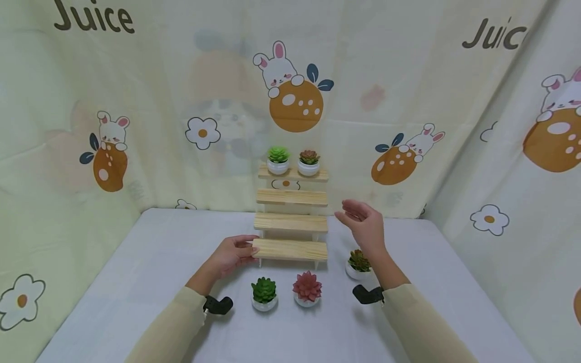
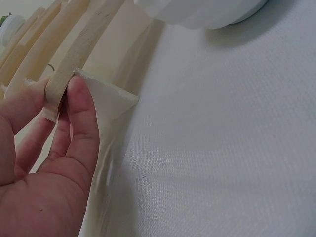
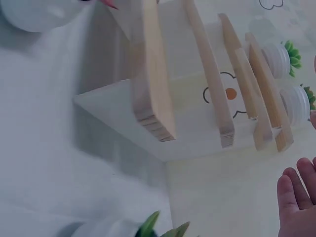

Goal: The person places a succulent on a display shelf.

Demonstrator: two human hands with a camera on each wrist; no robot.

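Note:
A small wooden tiered stand (image 1: 290,222) with white supports stands at the back middle of the table. My left hand (image 1: 233,256) pinches the left end of its lowest step (image 2: 61,89), with the thumb on one face and fingers on the other. Right of the stand, my right hand (image 1: 365,224) is raised with nothing in it, fingers extended and slightly bent, apart from the steps. On the top step sit a bright green succulent (image 1: 278,160) and a reddish-brown one (image 1: 308,162), both in white pots. Below my right wrist, a green-brown succulent (image 1: 358,263) is partly hidden by the forearm.
In front of the stand, a dark green succulent (image 1: 264,293) and a pink succulent (image 1: 307,289) stand in white pots on the white tablecloth (image 1: 177,252). A printed curtain (image 1: 345,106) hangs behind the table and along both sides.

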